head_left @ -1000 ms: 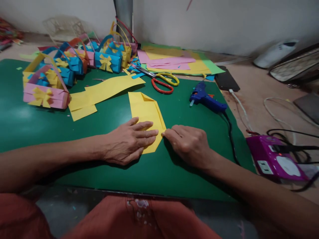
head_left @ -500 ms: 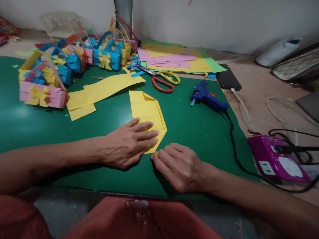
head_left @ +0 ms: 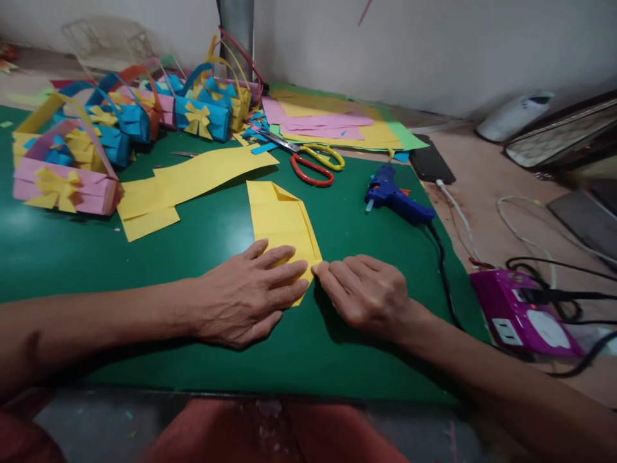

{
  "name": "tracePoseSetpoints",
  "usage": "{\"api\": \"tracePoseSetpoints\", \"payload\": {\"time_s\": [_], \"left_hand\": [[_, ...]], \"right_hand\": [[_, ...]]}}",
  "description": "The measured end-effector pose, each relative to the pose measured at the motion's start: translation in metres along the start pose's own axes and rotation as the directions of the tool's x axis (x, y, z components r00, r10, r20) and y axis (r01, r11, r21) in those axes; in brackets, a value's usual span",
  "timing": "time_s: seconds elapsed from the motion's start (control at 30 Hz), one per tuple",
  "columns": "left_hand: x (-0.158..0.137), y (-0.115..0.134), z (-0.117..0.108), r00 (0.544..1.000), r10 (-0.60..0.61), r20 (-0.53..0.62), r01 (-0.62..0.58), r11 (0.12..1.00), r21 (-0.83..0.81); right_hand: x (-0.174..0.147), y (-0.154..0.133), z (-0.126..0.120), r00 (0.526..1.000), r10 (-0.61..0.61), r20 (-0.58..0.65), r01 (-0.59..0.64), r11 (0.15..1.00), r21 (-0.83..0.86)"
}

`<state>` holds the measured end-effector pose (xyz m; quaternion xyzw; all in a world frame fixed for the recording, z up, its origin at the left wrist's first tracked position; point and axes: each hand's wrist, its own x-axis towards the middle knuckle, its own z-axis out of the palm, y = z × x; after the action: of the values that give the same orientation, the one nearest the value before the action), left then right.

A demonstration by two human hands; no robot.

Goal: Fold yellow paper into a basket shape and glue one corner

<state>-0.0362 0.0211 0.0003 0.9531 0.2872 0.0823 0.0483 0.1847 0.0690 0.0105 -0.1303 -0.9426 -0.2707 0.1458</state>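
Observation:
A piece of yellow paper [head_left: 277,215] with folded edges lies on the green tabletop in front of me. My left hand [head_left: 250,289] rests flat across its lower part, fingers stretched out, covering some of it. At the paper's right corner, the tip of my right hand [head_left: 364,289] touches the folded edge. Its fingers are curled into a fist, and no object shows in them. Longer yellow paper strips [head_left: 193,183] lie beyond my left hand. Scissors [head_left: 313,164] with one red and one yellow handle lie past the folded paper.
Several paper baskets [head_left: 65,183] with bows stand at the back left. Stacked coloured sheets [head_left: 328,119] lie at the back. On the right are a blue glue gun [head_left: 398,199] with a black cord, a phone [head_left: 434,161] and a purple power box [head_left: 520,315].
My right hand has moved up and slightly right along the paper's edge to its right corner, still curled. My left hand stays flat on the paper. The view has shifted a little.

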Motion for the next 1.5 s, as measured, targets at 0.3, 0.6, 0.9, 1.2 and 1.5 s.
{"api": "tracePoseSetpoints", "payload": {"time_s": [0.3, 0.6, 0.9, 1.2, 1.5], "left_hand": [[0.0003, -0.0002, 0.0013, 1.0, -0.007, 0.004, 0.007, 1.0, 0.019], [0.0008, -0.0006, 0.0005, 1.0, -0.001, -0.006, 0.001, 1.0, 0.019], [0.0, 0.0001, -0.0006, 1.0, -0.002, -0.002, 0.002, 1.0, 0.021], [0.0005, -0.0003, 0.0003, 1.0, 0.0, 0.0, 0.0, 1.0, 0.013], [0.0025, 0.0045, 0.0019, 0.998, -0.028, -0.051, 0.026, 0.999, -0.043]], "right_hand": [[0.001, 0.0087, 0.0069, 0.999, 0.016, 0.034, -0.014, 0.998, -0.059], [-0.0011, 0.0021, 0.0006, 0.999, 0.004, 0.042, -0.003, 1.0, -0.031], [-0.001, 0.0038, 0.003, 0.999, -0.008, 0.038, 0.009, 0.999, -0.035], [-0.0005, 0.0052, 0.0025, 0.999, -0.002, 0.041, 0.003, 1.0, -0.026], [-0.0007, 0.0083, 0.0084, 0.996, 0.086, -0.008, -0.082, 0.968, 0.237]]}}
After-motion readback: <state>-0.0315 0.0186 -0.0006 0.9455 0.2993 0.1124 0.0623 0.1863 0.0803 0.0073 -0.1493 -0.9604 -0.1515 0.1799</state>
